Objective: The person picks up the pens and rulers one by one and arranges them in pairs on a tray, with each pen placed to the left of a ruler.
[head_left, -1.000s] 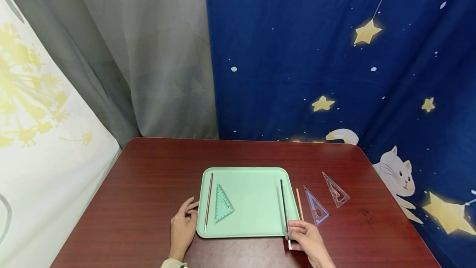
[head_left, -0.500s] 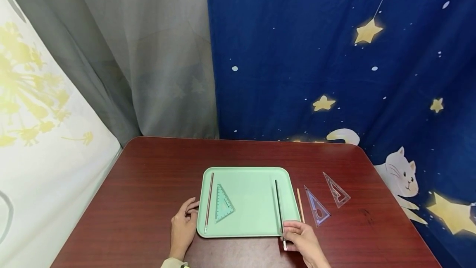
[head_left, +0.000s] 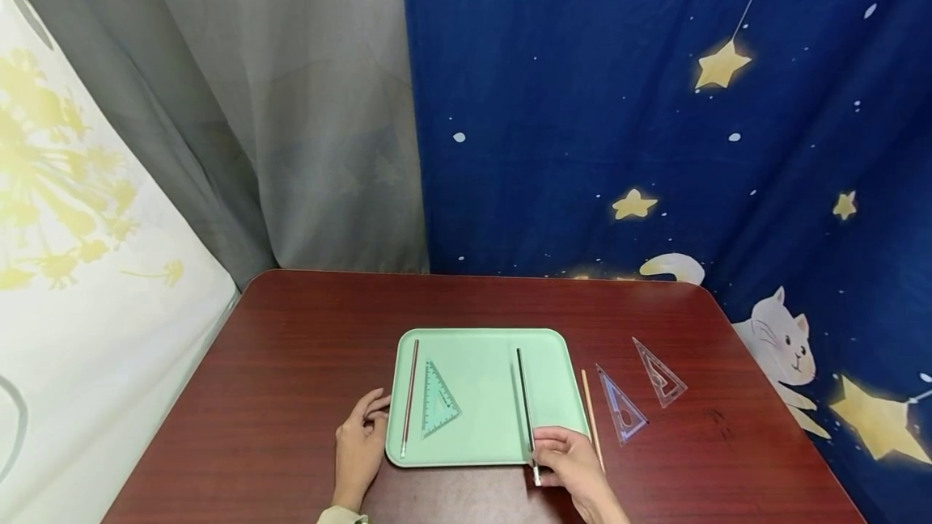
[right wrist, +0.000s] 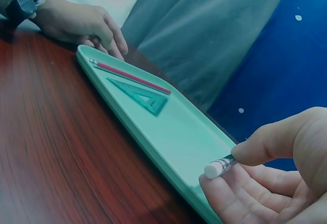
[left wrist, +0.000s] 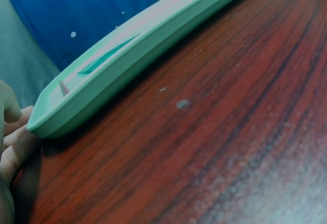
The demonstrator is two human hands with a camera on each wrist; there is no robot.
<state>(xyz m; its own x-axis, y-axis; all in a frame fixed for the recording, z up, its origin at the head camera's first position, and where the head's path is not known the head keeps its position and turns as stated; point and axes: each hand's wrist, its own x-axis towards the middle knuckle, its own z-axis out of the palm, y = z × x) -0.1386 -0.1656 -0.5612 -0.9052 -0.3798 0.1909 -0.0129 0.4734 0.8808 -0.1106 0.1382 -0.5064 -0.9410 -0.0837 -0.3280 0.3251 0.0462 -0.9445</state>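
My right hand (head_left: 571, 466) pinches a black pencil (head_left: 524, 388) near its white eraser end, between thumb and fingers. The pencil reaches over the right half of a mint-green tray (head_left: 484, 459), its eraser (right wrist: 214, 170) sticking out past the near rim. At the tray's left edge my left hand (head_left: 360, 443) rests on the table, fingertips at the rim. A red pencil (head_left: 410, 399) lies along the tray's left side. Just right of it is a green set square (head_left: 439, 403), also plain in the right wrist view.
On the table (head_left: 291, 346), right of the tray, lie an orange-tan pencil (head_left: 591, 411), a bluish set square (head_left: 621, 407) and a clear set square (head_left: 659, 374). Grey and blue star-patterned curtains (head_left: 546, 144) hang behind the table.
My right hand has moved left with the black pencil, from the tray's right edge toward its middle. More of the orange-tan pencil now shows. My left hand has stayed in place.
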